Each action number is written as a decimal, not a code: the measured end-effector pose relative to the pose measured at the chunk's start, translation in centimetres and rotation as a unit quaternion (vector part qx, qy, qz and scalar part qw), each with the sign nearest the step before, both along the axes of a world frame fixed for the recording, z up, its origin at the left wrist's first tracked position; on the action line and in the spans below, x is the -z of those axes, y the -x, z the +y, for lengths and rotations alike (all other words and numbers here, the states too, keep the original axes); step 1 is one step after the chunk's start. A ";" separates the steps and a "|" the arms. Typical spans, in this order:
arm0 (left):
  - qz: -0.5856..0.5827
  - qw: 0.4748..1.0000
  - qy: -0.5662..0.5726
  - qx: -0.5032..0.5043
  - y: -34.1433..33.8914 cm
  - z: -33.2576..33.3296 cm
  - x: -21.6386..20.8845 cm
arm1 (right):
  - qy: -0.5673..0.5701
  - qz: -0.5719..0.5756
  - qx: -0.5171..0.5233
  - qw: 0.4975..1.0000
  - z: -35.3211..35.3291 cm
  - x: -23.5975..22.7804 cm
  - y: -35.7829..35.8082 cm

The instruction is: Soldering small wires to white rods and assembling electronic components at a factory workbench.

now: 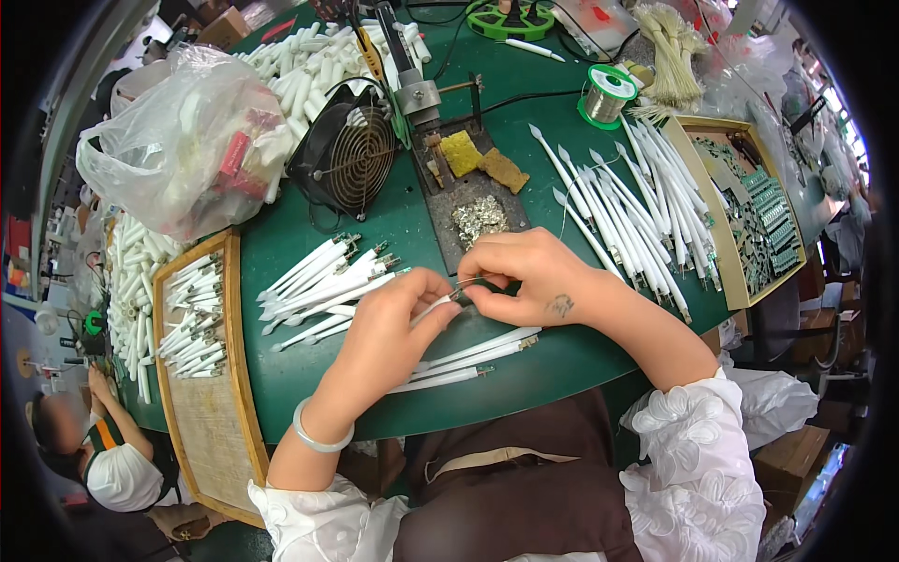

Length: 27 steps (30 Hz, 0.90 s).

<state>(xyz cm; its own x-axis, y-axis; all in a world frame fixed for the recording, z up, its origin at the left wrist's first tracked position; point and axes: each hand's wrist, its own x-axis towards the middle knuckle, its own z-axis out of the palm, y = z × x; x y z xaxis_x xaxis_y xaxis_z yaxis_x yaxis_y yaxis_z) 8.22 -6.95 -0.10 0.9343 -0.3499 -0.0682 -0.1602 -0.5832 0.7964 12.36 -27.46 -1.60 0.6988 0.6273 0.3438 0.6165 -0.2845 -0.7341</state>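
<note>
My left hand is closed around a slim white stick, mostly hidden by the fingers. A small metallic end of it shows at my fingertips. My right hand pinches at that same end, and a thin wire shows between its fingers; what else it grips is too small to make out. Beneath my hands lie a few loose white sticks with small circuit ends. A pile of similar sticks with pointed tips is left of my hands, and a larger pile is to the right.
Ahead stands a soldering stand with sponges and metal scraps. Around it are a black fan, solder spool, box of circuit boards, plastic bag and wooden tray. Another person sits far left.
</note>
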 end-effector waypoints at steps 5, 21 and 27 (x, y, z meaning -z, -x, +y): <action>0.195 0.972 0.125 -0.044 -1.5 -0.6 -0.5 | -0.034 -0.126 0.022 0.991 -0.3 0.5 -0.6; 0.099 0.986 0.129 -0.049 -2.4 -0.5 2.3 | 0.097 -0.133 0.023 0.986 -0.1 1.0 -1.0; 0.092 0.984 0.138 -0.063 -2.3 -1.0 2.2 | 0.104 -0.132 0.028 0.985 0.1 0.9 -0.9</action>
